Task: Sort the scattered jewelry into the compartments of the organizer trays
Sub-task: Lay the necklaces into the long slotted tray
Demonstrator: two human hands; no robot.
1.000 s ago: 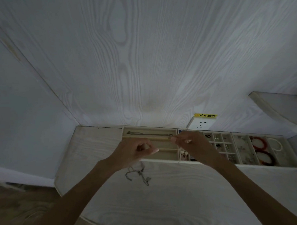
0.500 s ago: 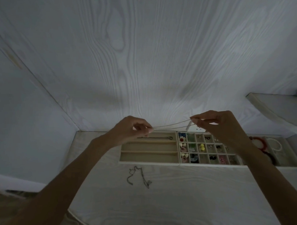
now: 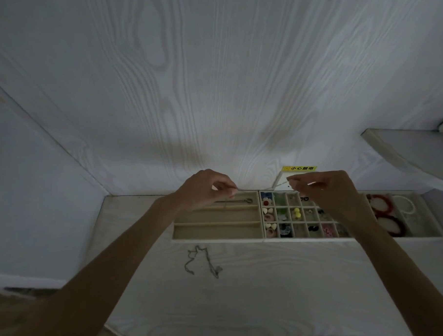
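Silvery fine chain (image 3: 282, 183) stretched between left hand (image 3: 206, 188) and right hand (image 3: 325, 188), each grip pinching an end, above long-slot tray (image 3: 218, 234). Advice: lower level, lay straight in one slot. Second chain (image 3: 201, 261) waits on worktop (image 3: 271, 292).

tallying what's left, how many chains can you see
3: one stretched between the left hand and right hand, one in the left tray's back slot, one loose on the table. Hands may hide more.
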